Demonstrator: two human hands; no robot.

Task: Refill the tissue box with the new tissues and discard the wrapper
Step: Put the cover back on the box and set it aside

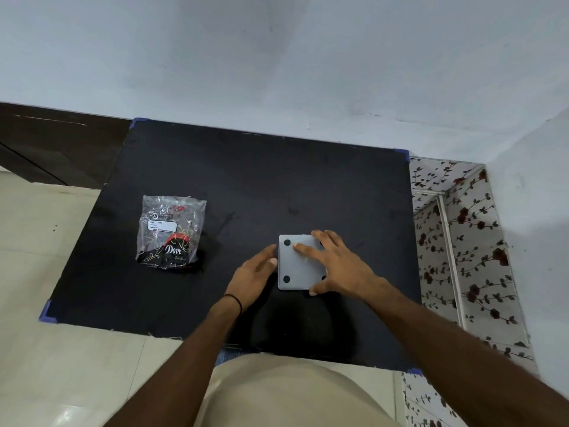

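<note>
A square grey tissue box (294, 268) lies upside down on the black mat (246, 180), its base with round black feet facing up. My right hand (335, 265) is spread over the box's right half, with fingers on the base and the thumb at its near edge. My left hand (257, 277) rests against the box's left side with the fingers together. A clear plastic wrapper (170, 231) with a red and black "Dove" print lies flat on the mat to the left, apart from both hands. I cannot tell what it holds.
The mat has blue tape at its corners and lies on a pale tiled floor (46, 272). A white wall runs behind it. A flowered cloth (462, 241) with a white rod lies along the mat's right side. Dark wood furniture (55, 143) stands at the back left.
</note>
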